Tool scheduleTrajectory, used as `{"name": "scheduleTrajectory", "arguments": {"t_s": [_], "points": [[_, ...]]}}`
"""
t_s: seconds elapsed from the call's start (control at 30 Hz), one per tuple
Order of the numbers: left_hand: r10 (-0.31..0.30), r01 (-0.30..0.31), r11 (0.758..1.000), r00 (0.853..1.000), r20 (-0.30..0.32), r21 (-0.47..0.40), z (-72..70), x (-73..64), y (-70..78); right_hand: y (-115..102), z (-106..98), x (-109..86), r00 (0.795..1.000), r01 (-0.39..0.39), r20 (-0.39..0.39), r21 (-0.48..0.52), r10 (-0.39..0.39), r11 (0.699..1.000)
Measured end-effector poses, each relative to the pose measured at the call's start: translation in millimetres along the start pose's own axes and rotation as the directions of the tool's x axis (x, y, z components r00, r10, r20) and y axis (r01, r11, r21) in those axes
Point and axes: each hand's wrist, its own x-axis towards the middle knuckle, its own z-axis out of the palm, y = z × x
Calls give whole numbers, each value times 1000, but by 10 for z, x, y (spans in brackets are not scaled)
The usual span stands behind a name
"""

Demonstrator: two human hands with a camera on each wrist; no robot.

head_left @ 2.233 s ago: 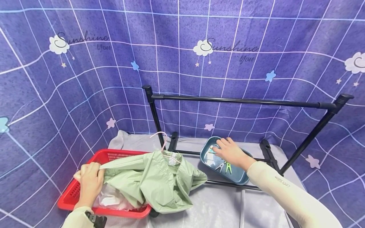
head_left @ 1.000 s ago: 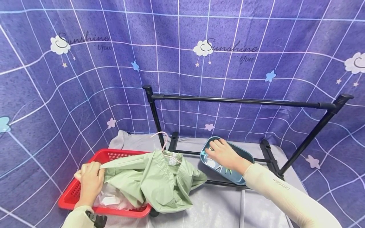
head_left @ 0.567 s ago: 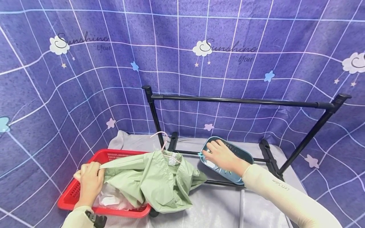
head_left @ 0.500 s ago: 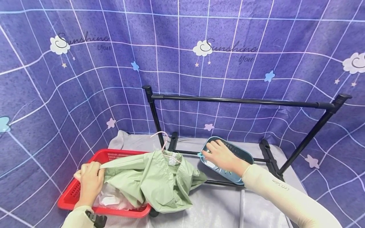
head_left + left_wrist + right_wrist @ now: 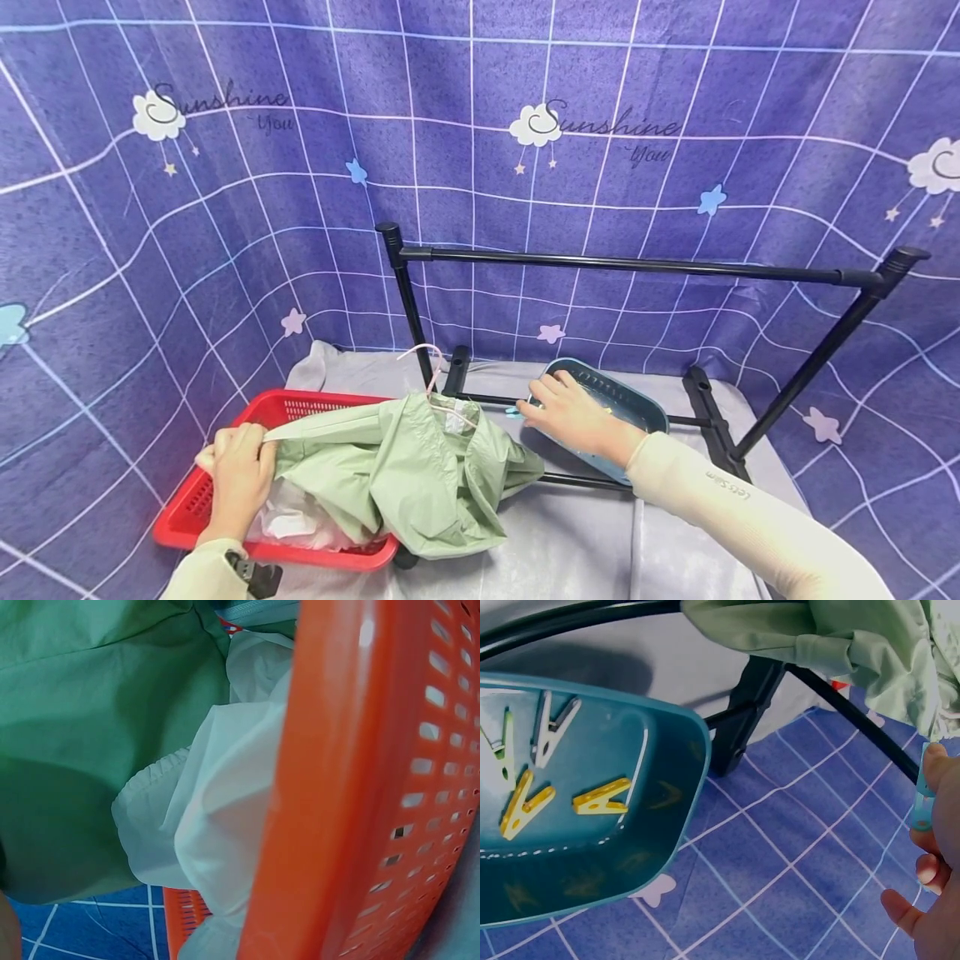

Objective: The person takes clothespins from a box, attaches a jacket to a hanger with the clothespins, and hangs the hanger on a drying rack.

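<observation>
My left hand (image 5: 238,475) grips the end of a light green jacket's sleeve above the red basket. The jacket (image 5: 427,483) lies partly across the basket, with a pink hanger (image 5: 432,367) in its neck, hook up. My right hand (image 5: 573,417) pinches a light blue clothespin (image 5: 924,799) between thumb and fingers. In the head view this hand overlaps the left end of the blue bin (image 5: 630,400). Several clothespins lie in the bin, among them a yellow clothespin (image 5: 602,798) and a grey clothespin (image 5: 553,729).
A black rack (image 5: 615,264) stands behind, its lower bars running beside the bin. White cloth (image 5: 225,802) lies in the red basket (image 5: 322,795). A patterned purple curtain (image 5: 450,100) closes off the back and sides.
My right hand has drawn leftward from inside the bin to its left end, bringing the light blue clothespin out. The left hand and jacket have stayed in place.
</observation>
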Motion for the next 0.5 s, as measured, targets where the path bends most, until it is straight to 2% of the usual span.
{"name": "scheduleTrajectory", "arguments": {"t_s": [0.23, 0.5], "points": [[31, -31, 999, 999, -22, -10, 7, 5, 2, -45, -24, 81, 999, 31, -20, -15, -31, 999], [23, -23, 1000, 999, -23, -11, 7, -4, 1, -93, 23, 131, 996, 52, -78, 10, -51, 999]]}}
